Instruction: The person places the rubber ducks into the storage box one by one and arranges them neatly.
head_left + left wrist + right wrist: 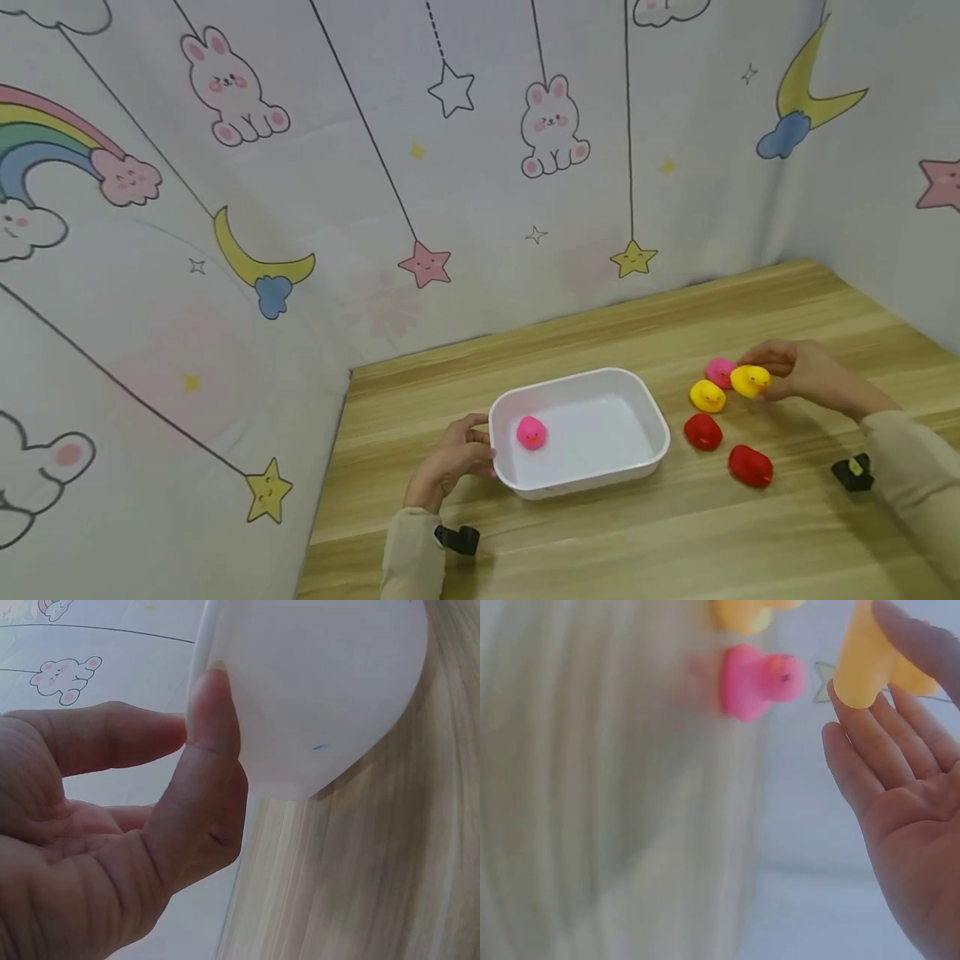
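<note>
My left hand (pixel 453 457) grips the left end of a white plastic tub (pixel 577 485), and in the left wrist view its thumb and fingers meet at the tub's rim (pixel 214 645). A pink rubber duck (pixel 532 433) sits inside, toward the left. My right hand (pixel 813 375) pinches a yellow rubber duck (pixel 751 381), raised off the table in the right wrist view. Close beside it stand another pink duck (pixel 720 372) and a second yellow duck (pixel 707 397). Nearer me are a red duck (pixel 703 432) and another red duck (pixel 751 466).
The wood-grain table (pixel 570 550) meets a white patterned cloth (pixel 480 192) at the back and left, and another at the right. Black wrist cameras sit at my left cuff (pixel 412 550) and right cuff (pixel 900 450).
</note>
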A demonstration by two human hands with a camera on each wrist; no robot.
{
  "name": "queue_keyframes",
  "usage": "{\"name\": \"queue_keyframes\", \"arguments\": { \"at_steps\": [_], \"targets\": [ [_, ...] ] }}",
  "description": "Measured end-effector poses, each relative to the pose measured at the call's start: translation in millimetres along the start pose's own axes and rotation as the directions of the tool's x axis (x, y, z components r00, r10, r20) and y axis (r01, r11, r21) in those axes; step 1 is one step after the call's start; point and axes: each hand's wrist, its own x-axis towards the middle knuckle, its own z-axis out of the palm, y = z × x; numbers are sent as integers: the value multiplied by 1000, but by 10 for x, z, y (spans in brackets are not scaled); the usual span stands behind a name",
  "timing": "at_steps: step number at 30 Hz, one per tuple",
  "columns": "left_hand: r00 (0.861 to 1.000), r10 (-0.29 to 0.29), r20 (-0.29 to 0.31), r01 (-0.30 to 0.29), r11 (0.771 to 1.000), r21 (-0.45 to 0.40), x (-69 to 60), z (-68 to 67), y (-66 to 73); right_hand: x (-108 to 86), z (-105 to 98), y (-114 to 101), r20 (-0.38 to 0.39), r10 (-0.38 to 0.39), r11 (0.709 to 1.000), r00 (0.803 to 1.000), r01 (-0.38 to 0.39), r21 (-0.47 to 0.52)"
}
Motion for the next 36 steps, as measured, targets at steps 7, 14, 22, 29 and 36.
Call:
{"name": "queue_keyframes", "arguments": {
  "at_steps": [7, 14, 22, 29, 36],
  "targets": [
    [1000, 5, 11, -5, 1000, -12, -3, 3, -2, 70, -26, -237, -16, -19, 999, 1000, 20, 49],
    [1000, -4, 9, 4, 1000, 7, -7, -4, 10, 180, -51, -508, 9, 14, 1000, 1000, -14, 24],
    [1000, -3, 12, 3, 1000, -5, -25, -8, 19, 393, -9, -720, 24, -26, 1000, 999, 26, -6],
    [1000, -16, 7, 16, 1000, 11, -45, 5, 13, 570, 167, -900, 53, -79, 997, 995, 78, 14],
    [1000, -17, -1, 17, 1000, 5, -27, 0, -11, 718, 317, -1114, 95, -106, 994, 990, 104, 27]
  ]
}}
